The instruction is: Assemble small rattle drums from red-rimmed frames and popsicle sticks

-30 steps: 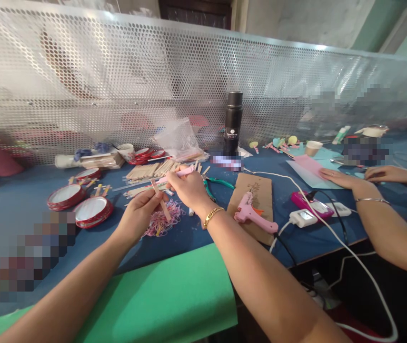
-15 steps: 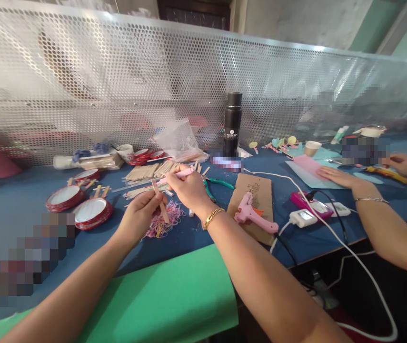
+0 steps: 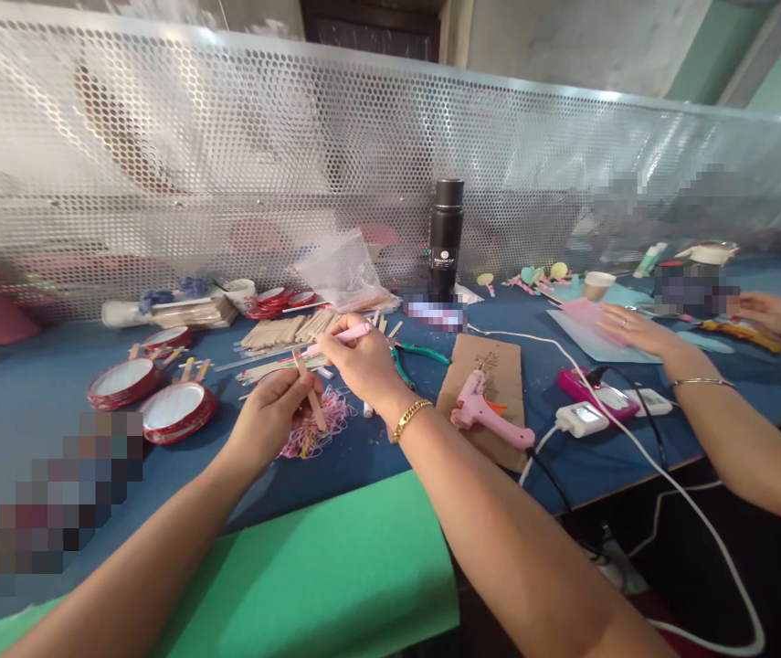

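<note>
My left hand (image 3: pixel 273 411) is closed on a flat wooden craft stick (image 3: pixel 311 393), held slantwise between thumb and fingers. My right hand (image 3: pixel 363 361) grips a pink marker pen (image 3: pixel 342 338), its tip end pointing left toward the top of the stick. Whether the tip touches the stick I cannot tell. Below the stick lies a tangled heap of pink and purple elastic cords (image 3: pixel 325 425). More craft sticks (image 3: pixel 287 331) are piled just behind my hands. Teal-handled pliers (image 3: pixel 421 355) lie to the right of my right hand.
Red-rimmed round drums (image 3: pixel 177 411) lie on the left. A pink glue gun (image 3: pixel 482 411) rests on cardboard (image 3: pixel 506 361), its cords trailing right. A black bottle (image 3: pixel 446 242) stands behind. At right, another person's hand (image 3: pixel 637 329) touches pink paper (image 3: pixel 588 320). Green sheeting (image 3: pixel 335 567) covers the near edge.
My hands stay almost in place, with the stick and marker still held. The co-worker's nearer hand has lifted and shifted slightly on the pink paper.
</note>
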### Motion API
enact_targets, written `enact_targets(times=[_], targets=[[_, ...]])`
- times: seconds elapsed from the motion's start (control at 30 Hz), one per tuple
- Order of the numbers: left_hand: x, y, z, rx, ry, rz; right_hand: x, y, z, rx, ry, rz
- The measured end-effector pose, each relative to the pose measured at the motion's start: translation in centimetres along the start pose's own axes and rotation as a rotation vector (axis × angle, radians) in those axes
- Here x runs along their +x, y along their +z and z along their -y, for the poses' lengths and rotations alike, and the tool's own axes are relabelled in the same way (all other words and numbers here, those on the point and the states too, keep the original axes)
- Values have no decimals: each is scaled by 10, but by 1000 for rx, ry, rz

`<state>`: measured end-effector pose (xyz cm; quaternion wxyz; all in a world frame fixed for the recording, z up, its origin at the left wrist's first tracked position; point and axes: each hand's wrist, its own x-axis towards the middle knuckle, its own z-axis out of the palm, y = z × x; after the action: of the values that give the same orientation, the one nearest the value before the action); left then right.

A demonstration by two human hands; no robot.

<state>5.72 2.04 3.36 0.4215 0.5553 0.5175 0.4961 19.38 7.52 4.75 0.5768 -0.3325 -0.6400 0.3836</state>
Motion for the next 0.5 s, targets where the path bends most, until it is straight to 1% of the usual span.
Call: enact_targets(times=[0.33, 0.5], targets=[[1, -3, 4, 44, -1, -22, -1, 2, -5, 49, -23, 23], [-2, 0, 0, -16, -31, -18, -2, 2, -5, 54, -14, 32]])
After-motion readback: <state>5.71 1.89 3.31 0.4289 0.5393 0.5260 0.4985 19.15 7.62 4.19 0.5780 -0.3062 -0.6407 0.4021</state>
